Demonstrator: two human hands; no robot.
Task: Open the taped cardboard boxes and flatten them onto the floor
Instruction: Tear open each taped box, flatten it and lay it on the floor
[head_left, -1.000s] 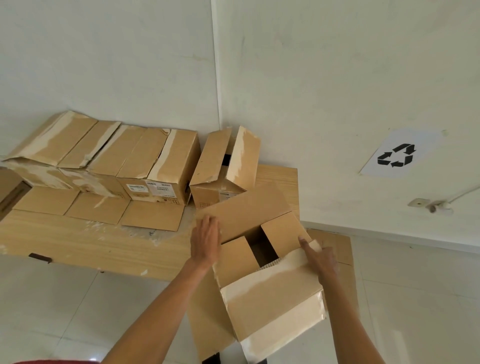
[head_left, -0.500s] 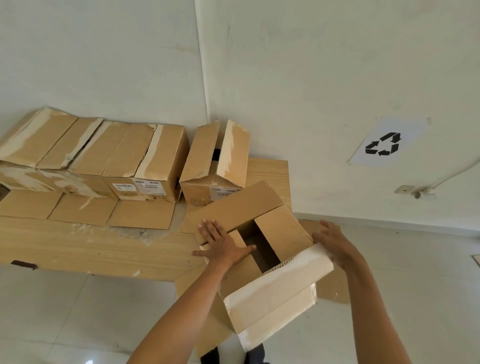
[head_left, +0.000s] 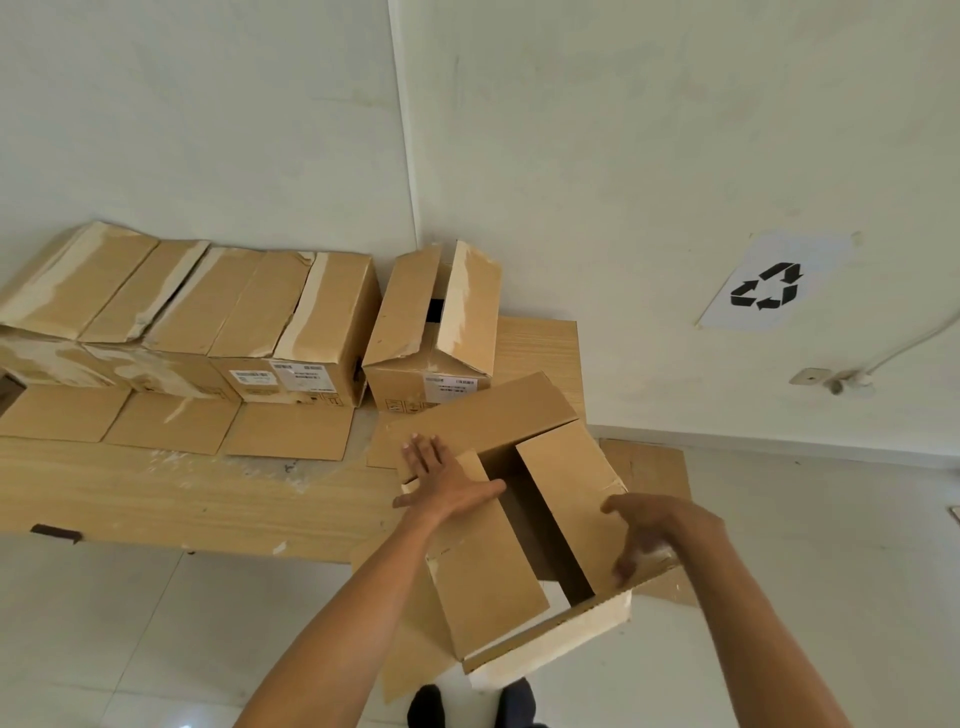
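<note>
Over table (head_left: 156, 499), fingers (head_left: 421, 457) press box (head_left: 561, 483) flap.

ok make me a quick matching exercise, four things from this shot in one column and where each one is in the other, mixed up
Things:
1. left hand
2. right hand
3. recycling sign
4. wooden table

Places or states:
A. stuck on the white wall at the right
B. flat on a flap of the open box
C. carries the row of boxes along the wall
D. at the open box's right edge

Pairs: 1-B, 2-D, 3-A, 4-C
</note>
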